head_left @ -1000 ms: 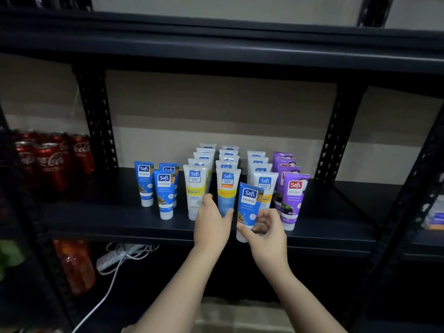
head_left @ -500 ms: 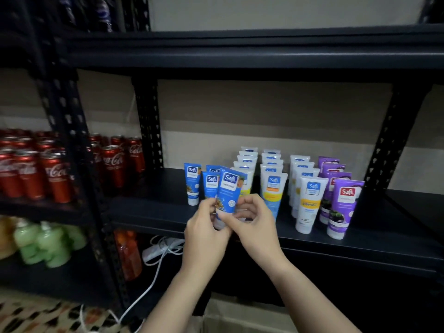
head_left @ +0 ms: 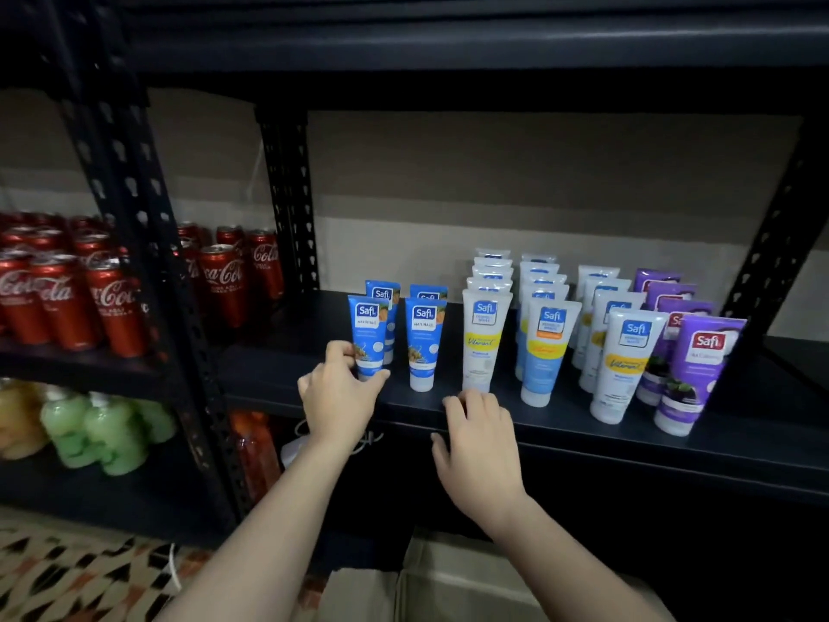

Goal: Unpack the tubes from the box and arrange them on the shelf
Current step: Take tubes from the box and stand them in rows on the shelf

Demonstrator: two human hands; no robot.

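Dark metal shelf (head_left: 448, 399) carries glossy plastic tubes standing upright, caps down. Left hand (head_left: 338, 397) pinches a blue tube (head_left: 368, 336), long axis vertical. Right hand (head_left: 480, 437) rests relaxed, holding nothing.

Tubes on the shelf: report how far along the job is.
Done: white, light-blue and purple tubes stand in rows on the shelf. In hand: the left hand grips the front-left blue tube; the right hand rests on the shelf edge. Left: the box below; contents unseen.
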